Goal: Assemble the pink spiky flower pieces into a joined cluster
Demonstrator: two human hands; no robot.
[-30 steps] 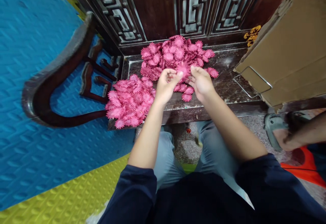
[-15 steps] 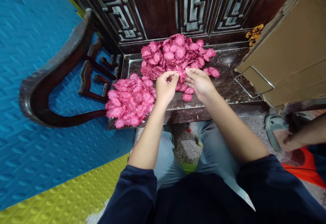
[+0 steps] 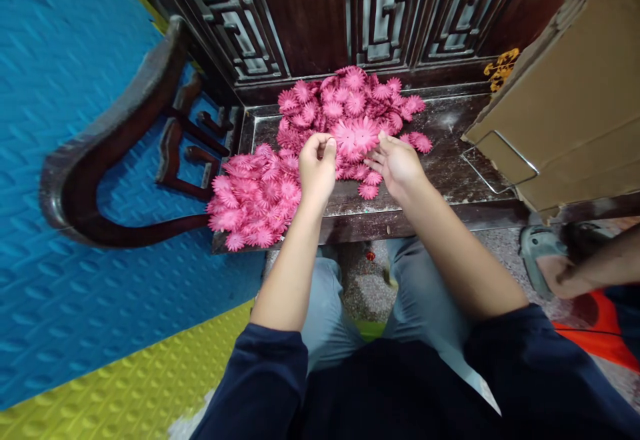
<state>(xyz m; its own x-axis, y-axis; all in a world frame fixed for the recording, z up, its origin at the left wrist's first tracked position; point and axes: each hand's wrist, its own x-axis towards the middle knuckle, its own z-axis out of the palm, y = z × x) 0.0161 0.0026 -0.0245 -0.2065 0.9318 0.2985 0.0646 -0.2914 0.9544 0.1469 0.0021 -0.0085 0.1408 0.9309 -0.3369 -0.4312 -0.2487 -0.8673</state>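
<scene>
A big heap of pink fabric flower heads (image 3: pixel 345 107) lies at the back of a dark wooden seat (image 3: pixel 445 160). A second heap of pink flowers (image 3: pixel 255 200) spills over the seat's front left corner. My left hand (image 3: pixel 316 170) hovers between the two heaps with thumb and fingers pinched together; I cannot make out what is between them. My right hand (image 3: pixel 397 163) rests at the near edge of the back heap, its fingertips on a pink flower (image 3: pixel 364 135). A few loose flowers (image 3: pixel 367 190) lie below my hands.
A tilted cardboard box (image 3: pixel 575 100) with a wire handle (image 3: pixel 493 160) stands on the seat's right side. The curved wooden armrest (image 3: pixel 105 153) arcs over blue foam mats (image 3: pixel 55 93) at left. Another person's sandalled foot (image 3: pixel 555 257) is at right. A carved wooden backrest (image 3: pixel 375 13) is behind.
My left hand has drawn left, away from my right hand, its fingers still pinched. My right hand stays at the heap's edge, with a flower now lying open between the two hands.
</scene>
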